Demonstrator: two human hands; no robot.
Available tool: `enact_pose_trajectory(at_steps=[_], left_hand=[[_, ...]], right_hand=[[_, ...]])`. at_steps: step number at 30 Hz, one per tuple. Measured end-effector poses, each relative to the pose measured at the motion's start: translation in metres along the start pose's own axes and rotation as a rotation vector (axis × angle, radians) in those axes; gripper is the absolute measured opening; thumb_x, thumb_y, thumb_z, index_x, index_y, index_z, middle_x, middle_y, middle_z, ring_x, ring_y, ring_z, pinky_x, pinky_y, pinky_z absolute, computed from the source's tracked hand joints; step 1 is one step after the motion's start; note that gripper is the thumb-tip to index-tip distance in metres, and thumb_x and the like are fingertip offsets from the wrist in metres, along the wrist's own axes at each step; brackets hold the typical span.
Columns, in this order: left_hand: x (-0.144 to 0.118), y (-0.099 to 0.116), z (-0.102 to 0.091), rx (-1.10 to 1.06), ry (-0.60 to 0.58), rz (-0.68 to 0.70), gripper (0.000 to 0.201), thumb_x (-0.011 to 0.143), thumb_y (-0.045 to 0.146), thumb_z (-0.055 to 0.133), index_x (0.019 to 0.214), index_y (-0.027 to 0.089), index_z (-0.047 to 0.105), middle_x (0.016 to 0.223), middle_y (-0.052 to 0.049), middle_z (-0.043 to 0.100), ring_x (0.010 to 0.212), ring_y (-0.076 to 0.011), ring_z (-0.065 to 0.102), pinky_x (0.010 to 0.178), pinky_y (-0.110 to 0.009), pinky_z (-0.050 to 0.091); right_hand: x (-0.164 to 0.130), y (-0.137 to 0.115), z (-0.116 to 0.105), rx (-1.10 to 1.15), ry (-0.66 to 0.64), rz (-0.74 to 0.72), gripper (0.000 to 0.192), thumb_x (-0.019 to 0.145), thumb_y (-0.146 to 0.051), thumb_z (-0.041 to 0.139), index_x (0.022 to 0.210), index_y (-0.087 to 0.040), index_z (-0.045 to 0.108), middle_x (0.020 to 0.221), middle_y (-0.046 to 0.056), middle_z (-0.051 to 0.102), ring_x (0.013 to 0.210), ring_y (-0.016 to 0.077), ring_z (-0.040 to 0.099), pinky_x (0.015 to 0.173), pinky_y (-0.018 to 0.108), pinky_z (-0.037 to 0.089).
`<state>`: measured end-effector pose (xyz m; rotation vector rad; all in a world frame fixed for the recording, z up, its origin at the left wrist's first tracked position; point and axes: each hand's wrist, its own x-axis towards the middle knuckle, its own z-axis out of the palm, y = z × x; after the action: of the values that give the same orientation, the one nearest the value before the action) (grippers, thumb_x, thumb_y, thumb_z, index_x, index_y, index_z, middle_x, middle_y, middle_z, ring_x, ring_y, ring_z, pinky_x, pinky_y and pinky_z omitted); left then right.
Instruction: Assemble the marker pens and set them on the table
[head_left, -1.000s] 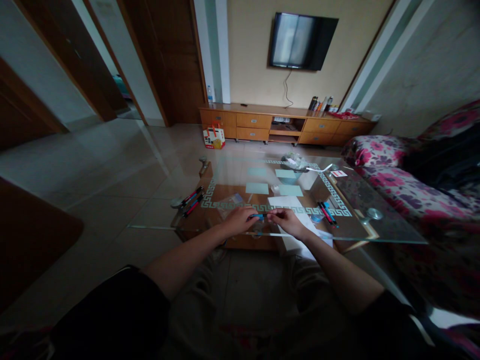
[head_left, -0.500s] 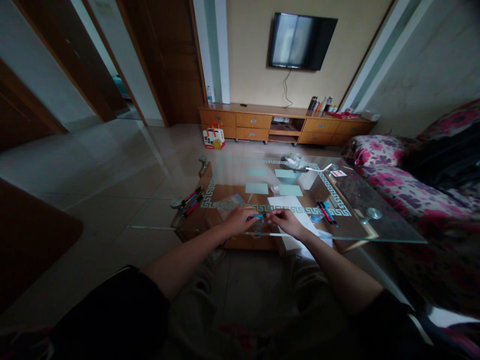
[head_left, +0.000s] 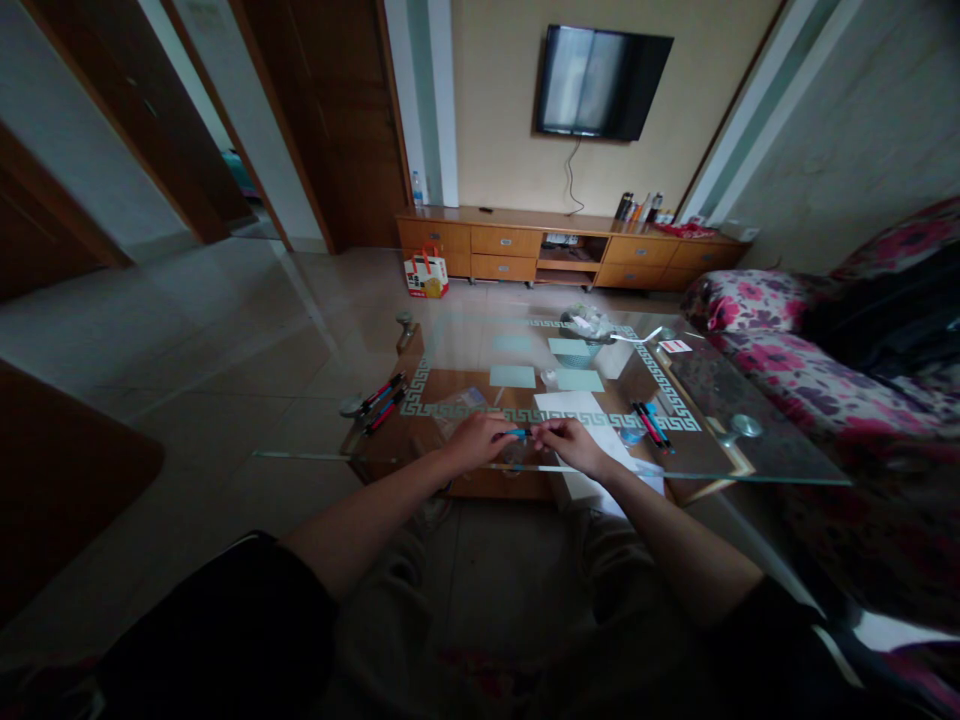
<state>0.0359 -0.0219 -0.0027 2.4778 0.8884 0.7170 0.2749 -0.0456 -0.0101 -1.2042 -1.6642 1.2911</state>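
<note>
My left hand [head_left: 476, 441] and my right hand [head_left: 574, 443] meet over the near edge of a glass coffee table [head_left: 780, 462]. Between them they pinch a small blue pen [head_left: 519, 433], the left hand on its left end and the right hand on its right end. A white paper sheet [head_left: 577, 407] lies on the glass just beyond my right hand. Several red and black pens [head_left: 651, 423] lie to the right of it, and another bunch of pens [head_left: 381, 402] lies at the table's left edge.
Pale green cards [head_left: 513, 376] and a small basket [head_left: 581, 350] sit further back on the glass. A floral sofa [head_left: 795, 360] flanks the table's right side. A wooden TV cabinet [head_left: 570, 250] and a red-and-white bag [head_left: 427, 273] stand beyond on the tiled floor.
</note>
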Motion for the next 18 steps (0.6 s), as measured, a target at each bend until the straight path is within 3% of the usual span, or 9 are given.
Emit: enact_pose_trajectory(at_steps=[10, 14, 18], left_hand=[[0.0003, -0.0052, 0.0039, -0.007, -0.007, 0.003, 0.021, 0.095, 0.032, 0.056, 0.098, 0.021, 0.074, 0.083, -0.005, 0.064, 0.081, -0.0181, 0.06, 0.075, -0.027, 0.042], [0.0003, -0.0039, 0.0051, -0.001, -0.012, -0.011, 0.021, 0.093, 0.031, 0.057, 0.106, 0.02, 0.07, 0.096, -0.006, 0.066, 0.091, -0.02, 0.061, 0.082, -0.029, 0.045], [-0.0008, -0.0001, 0.0056, -0.012, -0.065, -0.015, 0.033, 0.089, 0.038, 0.064, 0.117, 0.021, 0.064, 0.11, -0.008, 0.066, 0.101, -0.0229, 0.061, 0.088, -0.032, 0.046]], right_hand=[[-0.0017, -0.0055, 0.0033, -0.016, -0.015, 0.006, 0.042, 0.082, -0.058, 0.064, 0.083, -0.017, 0.072, 0.07, 0.003, 0.069, 0.064, 0.0153, 0.058, 0.066, 0.029, 0.048], [-0.0007, -0.0064, 0.0055, -0.089, 0.018, -0.035, 0.041, 0.084, -0.057, 0.062, 0.078, -0.017, 0.069, 0.07, 0.003, 0.068, 0.063, 0.0145, 0.056, 0.064, 0.028, 0.046], [-0.0001, -0.0079, 0.0055, -0.221, 0.028, -0.111, 0.041, 0.087, -0.055, 0.059, 0.078, -0.017, 0.069, 0.071, 0.002, 0.066, 0.064, 0.0141, 0.055, 0.065, 0.027, 0.044]])
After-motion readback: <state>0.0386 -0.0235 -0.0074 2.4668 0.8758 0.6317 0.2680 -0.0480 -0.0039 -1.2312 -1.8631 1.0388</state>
